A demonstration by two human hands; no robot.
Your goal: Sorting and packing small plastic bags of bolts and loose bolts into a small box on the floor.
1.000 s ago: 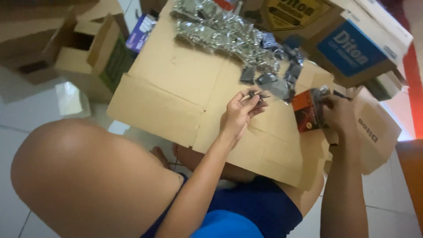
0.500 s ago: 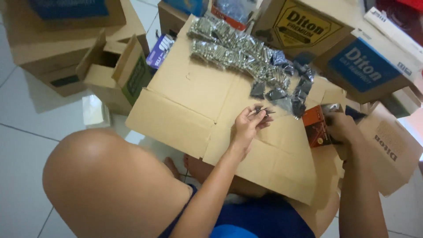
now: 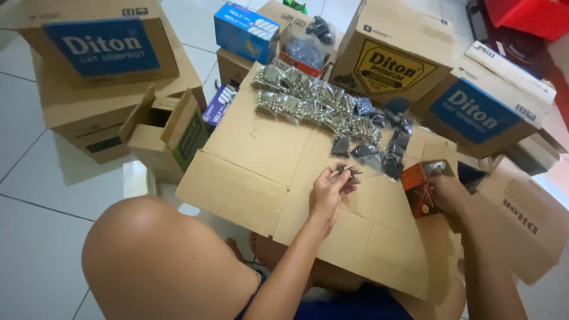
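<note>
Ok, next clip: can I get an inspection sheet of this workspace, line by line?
Surface: flattened cardboard sheet lying on a white tiled floor.
Job's things: a few small dark screws pinched in the left hand; small orange box held by the right hand.
Clutter: clear packets of silver screws and packets of dark screws heaped at the sheet's far edge.
Grippers: left fingers closed on the screws; right hand wrapped around the box.
Cables: nothing seen.
Surroundings: large cardboard cartons all around, a blue box, a small open carton, the person's knee.
</note>
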